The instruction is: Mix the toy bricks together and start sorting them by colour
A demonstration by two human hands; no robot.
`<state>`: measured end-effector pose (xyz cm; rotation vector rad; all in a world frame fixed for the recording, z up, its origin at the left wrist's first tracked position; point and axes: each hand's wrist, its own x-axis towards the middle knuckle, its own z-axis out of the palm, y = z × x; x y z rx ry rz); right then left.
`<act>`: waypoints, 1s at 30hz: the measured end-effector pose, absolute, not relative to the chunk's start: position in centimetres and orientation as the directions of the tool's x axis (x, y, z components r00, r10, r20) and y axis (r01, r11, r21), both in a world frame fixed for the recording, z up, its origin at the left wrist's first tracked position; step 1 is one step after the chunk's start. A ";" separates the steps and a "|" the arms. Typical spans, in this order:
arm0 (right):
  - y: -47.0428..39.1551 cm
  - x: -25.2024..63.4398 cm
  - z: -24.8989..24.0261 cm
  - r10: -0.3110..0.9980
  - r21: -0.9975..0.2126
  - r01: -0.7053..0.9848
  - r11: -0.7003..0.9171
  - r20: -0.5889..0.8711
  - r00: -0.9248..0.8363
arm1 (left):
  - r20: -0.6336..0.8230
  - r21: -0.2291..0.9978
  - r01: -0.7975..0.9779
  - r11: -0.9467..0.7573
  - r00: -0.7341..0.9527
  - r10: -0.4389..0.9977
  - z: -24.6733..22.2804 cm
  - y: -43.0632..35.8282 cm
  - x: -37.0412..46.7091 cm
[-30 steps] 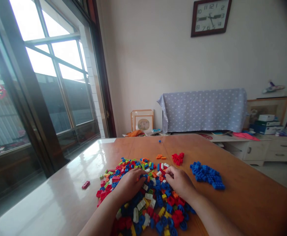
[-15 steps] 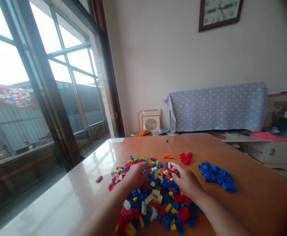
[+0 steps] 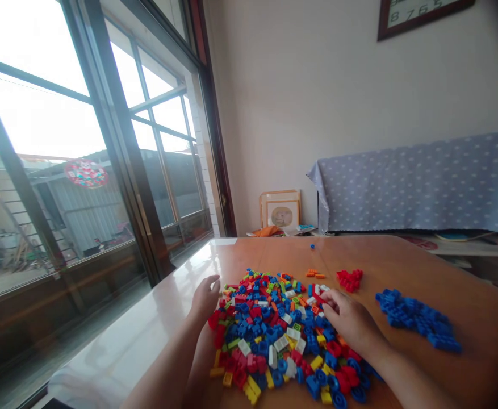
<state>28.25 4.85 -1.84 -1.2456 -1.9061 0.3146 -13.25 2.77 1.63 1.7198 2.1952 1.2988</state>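
A large heap of mixed toy building bricks (image 3: pixel 270 324) in red, blue, white, yellow, green and orange covers the near middle of the table. Beside its left edge is my left hand (image 3: pixel 206 298), fingers loosely stretched and apart, with no brick visible in them. At the heap's right side, my right hand (image 3: pixel 348 315) has its fingers curled, thumb and fingertips closed around a red brick (image 3: pixel 318 297). White bricks lie close to those fingertips. The palm side of the right hand is hidden.
Sorted groups lie apart on the table (image 3: pixel 274 253): blue bricks (image 3: pixel 417 318) at right, red bricks (image 3: pixel 350 279), a few orange bricks (image 3: pixel 315 274), and one small blue piece (image 3: pixel 312 246) farther back. Glass doors (image 3: pixel 104 170) stand left; a cloth-covered object (image 3: pixel 419 182) is behind.
My left hand has moved from above the heap to its left edge. My right hand stays at the heap's right side. The view has turned left.
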 end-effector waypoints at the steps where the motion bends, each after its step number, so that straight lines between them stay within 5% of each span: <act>1: 4.8 28.2 -1.8 0.853 -0.592 0.647 0.480 0.488 -0.187 | 0.417 0.656 0.754 0.048 -0.415 0.809 1.3 2.5 -14.2; 8: 4.5 28.1 -1.8 0.854 -0.586 0.647 0.488 0.473 -0.216 | 0.344 0.703 0.693 0.161 -0.529 0.775 -0.8 1.9 -15.9; 19: 4.9 28.2 -2.0 0.856 -0.589 0.644 0.488 0.469 -0.220 | 0.315 0.584 0.805 0.103 -0.342 0.886 -0.3 4.1 -11.5; 30: 4.4 27.7 -1.5 0.869 -0.588 0.662 0.464 0.446 -0.213 | 0.263 0.616 0.786 0.059 -0.276 0.924 -0.2 6.1 -8.5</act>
